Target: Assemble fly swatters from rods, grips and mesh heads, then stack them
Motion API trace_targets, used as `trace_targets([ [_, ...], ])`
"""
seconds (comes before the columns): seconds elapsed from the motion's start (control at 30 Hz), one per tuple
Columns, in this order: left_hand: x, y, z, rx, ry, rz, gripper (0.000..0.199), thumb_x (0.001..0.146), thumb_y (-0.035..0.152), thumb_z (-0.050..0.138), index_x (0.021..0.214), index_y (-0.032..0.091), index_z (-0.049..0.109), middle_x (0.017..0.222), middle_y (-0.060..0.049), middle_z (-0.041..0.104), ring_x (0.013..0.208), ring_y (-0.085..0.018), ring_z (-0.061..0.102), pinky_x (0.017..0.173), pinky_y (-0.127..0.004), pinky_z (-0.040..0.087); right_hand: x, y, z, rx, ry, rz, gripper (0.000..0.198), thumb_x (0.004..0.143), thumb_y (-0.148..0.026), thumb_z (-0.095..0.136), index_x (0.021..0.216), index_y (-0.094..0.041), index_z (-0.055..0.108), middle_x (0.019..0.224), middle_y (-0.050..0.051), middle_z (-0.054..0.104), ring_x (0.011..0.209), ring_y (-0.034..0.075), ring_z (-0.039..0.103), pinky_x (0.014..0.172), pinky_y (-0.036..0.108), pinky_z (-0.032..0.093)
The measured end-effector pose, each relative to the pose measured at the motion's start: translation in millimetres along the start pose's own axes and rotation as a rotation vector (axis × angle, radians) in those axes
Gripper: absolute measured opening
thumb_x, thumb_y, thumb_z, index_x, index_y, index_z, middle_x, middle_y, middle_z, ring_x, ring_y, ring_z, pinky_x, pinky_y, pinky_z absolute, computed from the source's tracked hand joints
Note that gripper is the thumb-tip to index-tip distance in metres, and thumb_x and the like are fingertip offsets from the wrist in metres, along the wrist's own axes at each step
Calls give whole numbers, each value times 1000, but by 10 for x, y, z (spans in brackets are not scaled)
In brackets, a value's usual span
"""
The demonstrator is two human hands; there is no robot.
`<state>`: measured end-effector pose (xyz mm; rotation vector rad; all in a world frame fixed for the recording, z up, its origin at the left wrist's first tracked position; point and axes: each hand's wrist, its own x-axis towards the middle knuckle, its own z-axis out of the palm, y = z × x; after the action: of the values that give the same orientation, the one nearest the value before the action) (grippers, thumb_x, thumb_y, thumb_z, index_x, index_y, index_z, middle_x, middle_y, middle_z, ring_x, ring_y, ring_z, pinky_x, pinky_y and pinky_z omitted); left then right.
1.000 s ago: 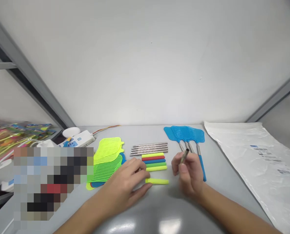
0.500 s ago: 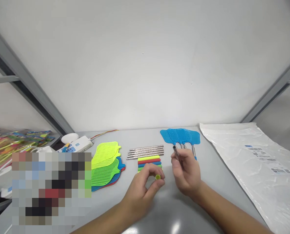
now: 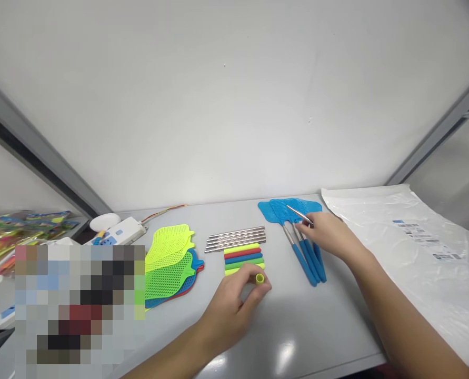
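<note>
My left hand (image 3: 232,302) is closed around a yellow-green handle sleeve (image 3: 260,278), its round open end facing up toward me. Higher and to the right, my right hand (image 3: 331,231) grips a metal rod (image 3: 298,212) whose thin end points up and left. That hand hovers over several blue fly swatters (image 3: 307,258) with metal shafts and blue handles, fanned out on the table. Coloured handle sleeves (image 3: 243,258) in yellow, red, blue and green lie beyond my left hand. Behind them is a row of metal rods (image 3: 236,238).
Yellow swatter heads (image 3: 170,243) and a green swatter head (image 3: 169,279) overlap blue and red ones at left. A white power strip (image 3: 127,230) stands behind them. Packaged colourful items (image 3: 29,231) fill the far left. A large white plastic bag (image 3: 376,226) covers the right side.
My right hand has moved right and turned, so the rod's thin end now points up-left instead of its open end facing me. My left hand keeps the sleeve, nearly unmoved.
</note>
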<state>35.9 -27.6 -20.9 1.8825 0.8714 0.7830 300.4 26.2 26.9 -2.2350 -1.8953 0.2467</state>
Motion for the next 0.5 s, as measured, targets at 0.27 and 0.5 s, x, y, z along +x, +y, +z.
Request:
trace_targets([
  [0.27, -86, 77, -7, 61, -74, 68, 18, 100, 33, 33, 94, 23, 45, 65, 5, 45, 57, -12, 41, 55, -24, 37, 110, 68, 175, -122, -70, 46, 28, 88, -42, 48, 76, -20, 60, 73, 10, 66, 64, 23, 61, 52, 30, 34],
  [0.5, 73, 168, 210, 304, -193, 116, 12, 96, 25, 42, 88, 22, 50, 82, 1, 57, 75, -15, 54, 68, -26, 42, 170, 73, 246, -129, -57, 29, 28, 86, -45, 50, 86, -19, 61, 81, 10, 67, 72, 24, 64, 53, 29, 34],
])
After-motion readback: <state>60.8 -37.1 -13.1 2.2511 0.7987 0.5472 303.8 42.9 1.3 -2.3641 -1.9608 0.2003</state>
